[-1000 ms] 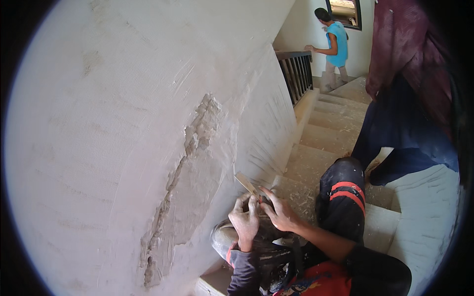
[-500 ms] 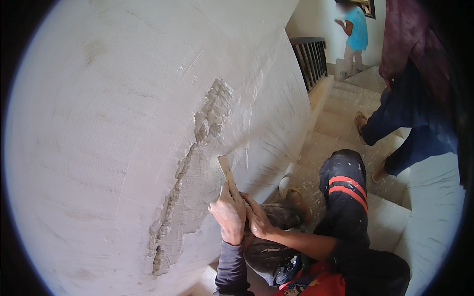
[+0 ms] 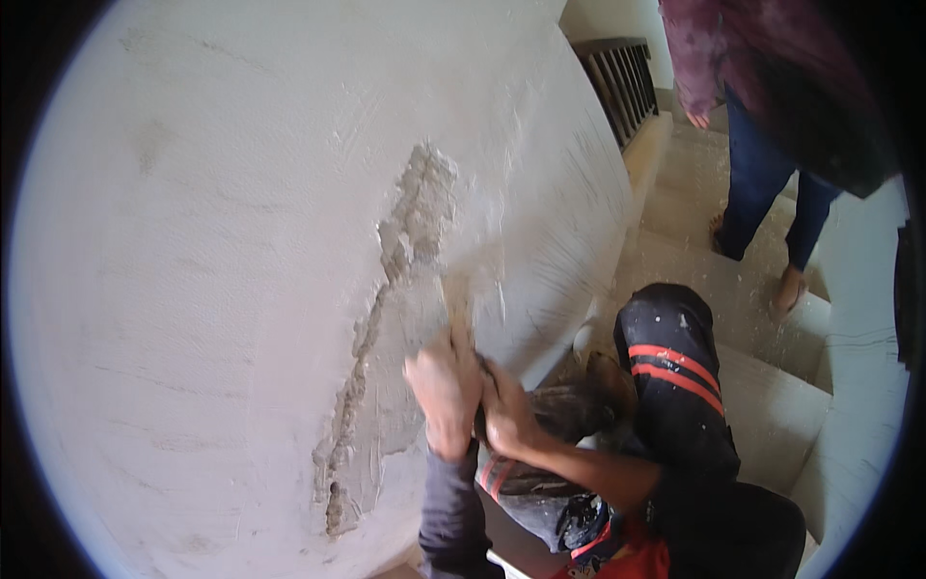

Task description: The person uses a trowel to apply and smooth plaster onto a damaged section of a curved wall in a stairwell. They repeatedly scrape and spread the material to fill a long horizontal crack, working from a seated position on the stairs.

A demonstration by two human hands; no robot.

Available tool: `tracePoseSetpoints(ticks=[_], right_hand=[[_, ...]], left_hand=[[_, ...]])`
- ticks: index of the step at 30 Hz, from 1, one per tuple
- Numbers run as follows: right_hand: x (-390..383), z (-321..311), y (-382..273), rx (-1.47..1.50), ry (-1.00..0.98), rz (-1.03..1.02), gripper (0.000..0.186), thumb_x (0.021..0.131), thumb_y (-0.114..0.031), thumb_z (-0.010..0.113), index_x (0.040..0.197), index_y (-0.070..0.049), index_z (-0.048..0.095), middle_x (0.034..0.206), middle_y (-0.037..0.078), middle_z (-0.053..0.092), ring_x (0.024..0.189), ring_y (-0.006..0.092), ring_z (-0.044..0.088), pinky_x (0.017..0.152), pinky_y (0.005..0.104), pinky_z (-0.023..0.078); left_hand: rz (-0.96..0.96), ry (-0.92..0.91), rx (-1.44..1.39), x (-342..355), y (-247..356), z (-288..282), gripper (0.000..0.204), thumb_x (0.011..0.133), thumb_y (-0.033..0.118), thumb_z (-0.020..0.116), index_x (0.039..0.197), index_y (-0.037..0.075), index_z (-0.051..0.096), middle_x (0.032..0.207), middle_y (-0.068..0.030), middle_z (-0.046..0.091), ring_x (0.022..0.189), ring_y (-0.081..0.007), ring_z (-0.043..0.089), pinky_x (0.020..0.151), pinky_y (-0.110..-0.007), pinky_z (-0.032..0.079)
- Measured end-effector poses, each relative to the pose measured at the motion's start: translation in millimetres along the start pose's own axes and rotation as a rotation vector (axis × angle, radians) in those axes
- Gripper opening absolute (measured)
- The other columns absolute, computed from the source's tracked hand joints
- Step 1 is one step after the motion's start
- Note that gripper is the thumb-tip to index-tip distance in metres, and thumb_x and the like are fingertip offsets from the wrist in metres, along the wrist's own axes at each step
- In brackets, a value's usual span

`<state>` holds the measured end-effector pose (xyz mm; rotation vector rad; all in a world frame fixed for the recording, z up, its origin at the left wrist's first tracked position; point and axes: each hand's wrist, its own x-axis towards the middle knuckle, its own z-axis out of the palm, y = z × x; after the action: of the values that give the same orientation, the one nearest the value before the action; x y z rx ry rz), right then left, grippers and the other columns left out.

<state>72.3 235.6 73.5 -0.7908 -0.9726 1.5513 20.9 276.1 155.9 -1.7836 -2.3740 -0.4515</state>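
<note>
A narrow, flat, beige scraper, smeared by motion, points up against the white wall beside a patch of broken, gouged plaster. My left hand is closed around its lower part, knuckles toward the wall. Close against it, my right hand curls round the same tool from the right, its forearm crossing over my bent leg. Both hands hide the lower end of the scraper. The rough gouge runs as a long slanting strip, with a smoother grey area of filler along its right side.
Pale, dusty stairs lie to my right. My dark trouser leg with red stripes is bent beside the wall. Another person in a maroon top stands on the steps. A dark railing stands beyond the wall's end.
The scraper's tip has moved up and slightly right along the wall, turning more upright. The person in maroon has shifted on the stairs. A farther person in blue has gone out of view.
</note>
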Motion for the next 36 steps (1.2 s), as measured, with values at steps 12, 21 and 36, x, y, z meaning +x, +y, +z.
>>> tracePoseSetpoints(ticks=[12, 21, 36], right_hand=[[-11.8, -22.7, -18.1, 0.006, -0.160, 0.205, 0.035, 0.098, -0.018, 0.038, 0.122, 0.005, 0.048, 0.108, 0.029, 0.058, 0.107, 0.0385, 0.057, 0.088, 0.0369, 0.043], [3.1, -22.2, -19.6, -0.013, -0.022, 0.079, 0.029, 0.097, -0.020, 0.042, 0.116, 0.000, 0.051, 0.084, 0.026, 0.060, 0.076, 0.0423, 0.060, 0.065, 0.0432, 0.046], [12.2, -23.4, -30.3, -0.066, 0.001, -0.017, 0.031, 0.098, -0.022, 0.038, 0.103, 0.004, 0.052, 0.078, 0.027, 0.057, 0.073, 0.0463, 0.055, 0.065, 0.0454, 0.043]], left_hand=[[-0.077, 0.015, -0.033, -22.3, 2.7, 0.3, 0.026, 0.086, 0.017, 0.054, 0.072, -0.002, 0.064, 0.062, -0.0213, 0.060, 0.055, -0.0344, 0.063, 0.050, -0.040, 0.046], [0.023, 0.043, -0.003, 11.5, 21.7, 5.6, 0.030, 0.084, 0.020, 0.058, 0.068, -0.004, 0.064, 0.057, -0.0196, 0.059, 0.053, -0.0339, 0.063, 0.051, -0.039, 0.047], [0.169, 0.092, 0.118, 32.6, 25.1, 7.3, 0.035, 0.086, 0.027, 0.057, 0.069, -0.001, 0.067, 0.058, -0.0239, 0.056, 0.056, -0.0373, 0.062, 0.050, -0.041, 0.045]])
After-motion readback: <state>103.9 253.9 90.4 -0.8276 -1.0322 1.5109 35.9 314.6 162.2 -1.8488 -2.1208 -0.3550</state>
